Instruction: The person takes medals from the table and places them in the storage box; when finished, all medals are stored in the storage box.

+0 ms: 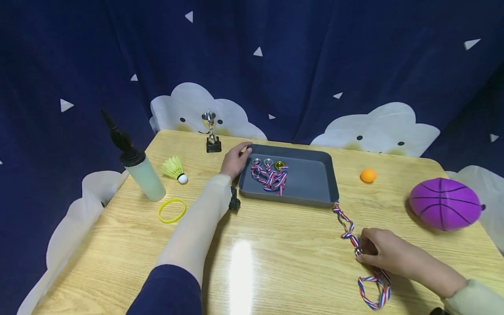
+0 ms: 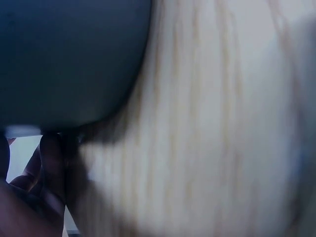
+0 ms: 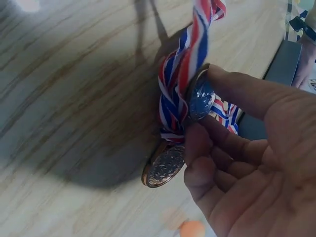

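A dark grey rectangular tray (image 1: pixel 311 201) lies on the wooden table, holding several medals with red, white and blue ribbons (image 1: pixel 271 179) at its left side. At the tray's back left corner, my left hand (image 1: pixel 234 162) grips the rim; the left wrist view shows its fingers against the outer wall. My right hand (image 1: pixel 387 251), front right of the tray, pinches a silver-looking medal (image 3: pixel 201 96) between thumb and fingers. Just under those fingertips is a bronze-toned medal (image 3: pixel 165 167). Striped ribbons (image 1: pixel 345 225) run from near the tray's corner to the right hand, with a loop (image 1: pixel 374 293) in front.
Left of the tray are a small trophy (image 1: pixel 211 131), a shuttlecock (image 1: pixel 175 169), a pale bottle (image 1: pixel 145 177) with a black top and a yellow wristband (image 1: pixel 172 211). An orange ball (image 1: pixel 368 175) and a purple ball (image 1: pixel 445 204) stand on the right.
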